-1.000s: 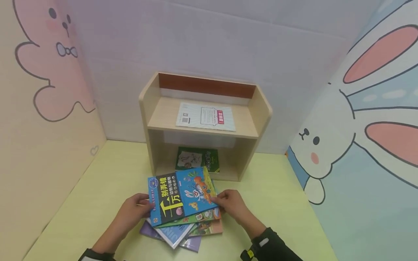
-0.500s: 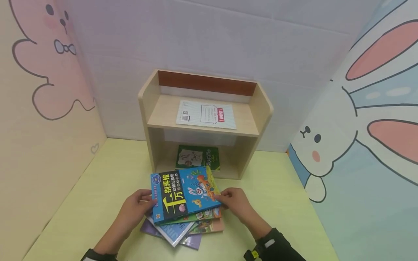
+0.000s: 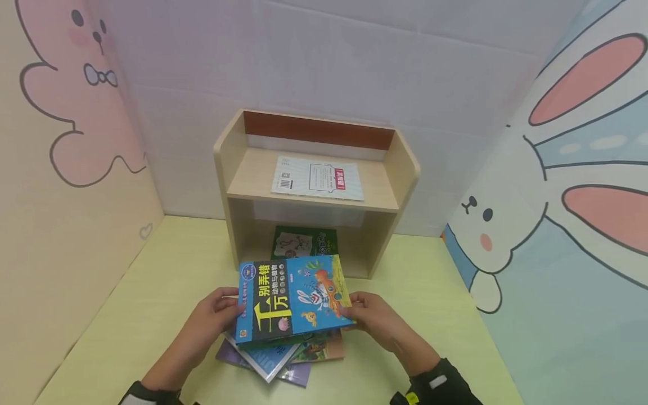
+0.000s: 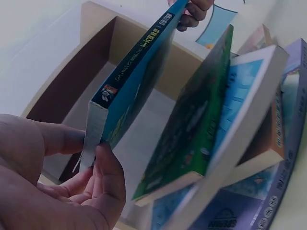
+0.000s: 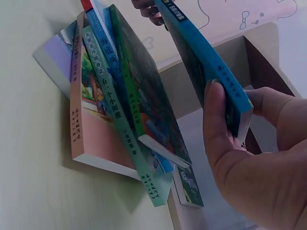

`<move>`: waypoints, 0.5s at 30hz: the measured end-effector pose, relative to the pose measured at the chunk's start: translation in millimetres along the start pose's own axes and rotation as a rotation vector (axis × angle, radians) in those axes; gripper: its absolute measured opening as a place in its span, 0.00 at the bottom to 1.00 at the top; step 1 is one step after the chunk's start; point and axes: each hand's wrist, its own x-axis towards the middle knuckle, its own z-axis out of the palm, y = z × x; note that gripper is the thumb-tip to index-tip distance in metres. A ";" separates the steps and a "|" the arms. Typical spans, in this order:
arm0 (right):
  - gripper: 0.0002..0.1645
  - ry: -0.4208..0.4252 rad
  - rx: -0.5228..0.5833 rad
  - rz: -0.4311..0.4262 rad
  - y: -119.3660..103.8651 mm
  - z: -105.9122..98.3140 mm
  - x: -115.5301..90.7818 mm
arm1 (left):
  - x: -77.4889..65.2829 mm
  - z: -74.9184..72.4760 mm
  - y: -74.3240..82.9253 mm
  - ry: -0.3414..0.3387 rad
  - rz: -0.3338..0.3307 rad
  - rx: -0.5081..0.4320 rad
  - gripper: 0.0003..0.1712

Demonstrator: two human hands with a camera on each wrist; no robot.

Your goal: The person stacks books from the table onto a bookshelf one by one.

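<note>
A blue picture book [image 3: 314, 292] with a black title band is raised off a stack of books, held level between both hands. My left hand [image 3: 215, 315] pinches its left short edge, thumb on the cover. My right hand [image 3: 374, 318] grips the opposite edge the same way. In both wrist views the book stands apart from the pile, a gap showing below it. Under it lie a green book [image 4: 192, 120], a blue-and-white book [image 3: 270, 360], a light green book [image 5: 110, 91], a brownish-pink book [image 5: 103, 139] and a purple book [image 3: 296, 374], fanned at different angles.
Behind the pile stands a small two-tier wooden bookshelf [image 3: 314, 205]. A white book [image 3: 298, 174] lies flat on its upper shelf, a dark green book [image 3: 304, 242] on the lower one. Painted walls [image 3: 506, 236] enclose the pale yellow table [image 3: 430, 315] on the sides.
Both hands have lifted the blue picture book off the green book beneath and shifted it slightly right, turning it a little. The other books and the shelf look unmoved.
</note>
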 end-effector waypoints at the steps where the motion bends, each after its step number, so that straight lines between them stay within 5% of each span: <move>1: 0.26 -0.017 0.011 -0.004 -1.7 -0.7 -1.4 | -0.7 -0.4 2.9 -0.003 0.004 -0.005 0.29; 15: 0.32 -0.094 0.046 -0.060 -29.3 -18.1 -8.9 | 2.9 -9.9 36.7 -0.106 0.095 -0.047 0.31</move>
